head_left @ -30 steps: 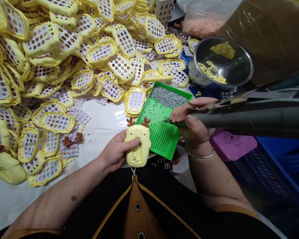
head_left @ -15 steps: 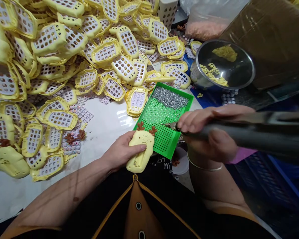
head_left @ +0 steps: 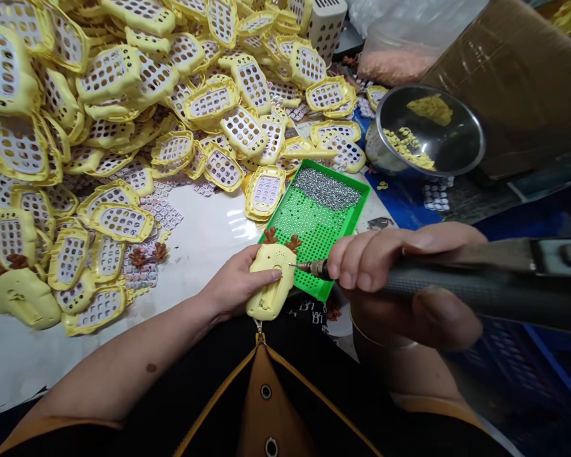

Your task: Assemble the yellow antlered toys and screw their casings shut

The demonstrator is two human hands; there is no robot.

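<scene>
My left hand [head_left: 240, 279] grips a yellow plastic toy shell [head_left: 273, 289] with brown antlers, thumb across its back, where small holes and an open recess show. My right hand [head_left: 390, 273] is wrapped round a black electric screwdriver [head_left: 457, 276]. The thin bit of the screwdriver points left and its tip is at the right edge of the shell's back; whether it touches cannot be made out. Behind both hands lies a green perforated tray [head_left: 309, 238], with a heap of small silver screws [head_left: 328, 189] at its far end.
A big pile of yellow shell halves [head_left: 109, 76] covers the left and back. Brown antler pieces [head_left: 148, 254] lie on the white table [head_left: 190, 222]. At the right stand a steel bowl [head_left: 457, 143] with small yellow parts, a cardboard box [head_left: 518, 82] and a blue crate [head_left: 518, 374].
My right hand has brought the screwdriver left, from over the tray to the shell's right edge. The shell stays in my left hand, almost in the same place. The view has shifted slightly.
</scene>
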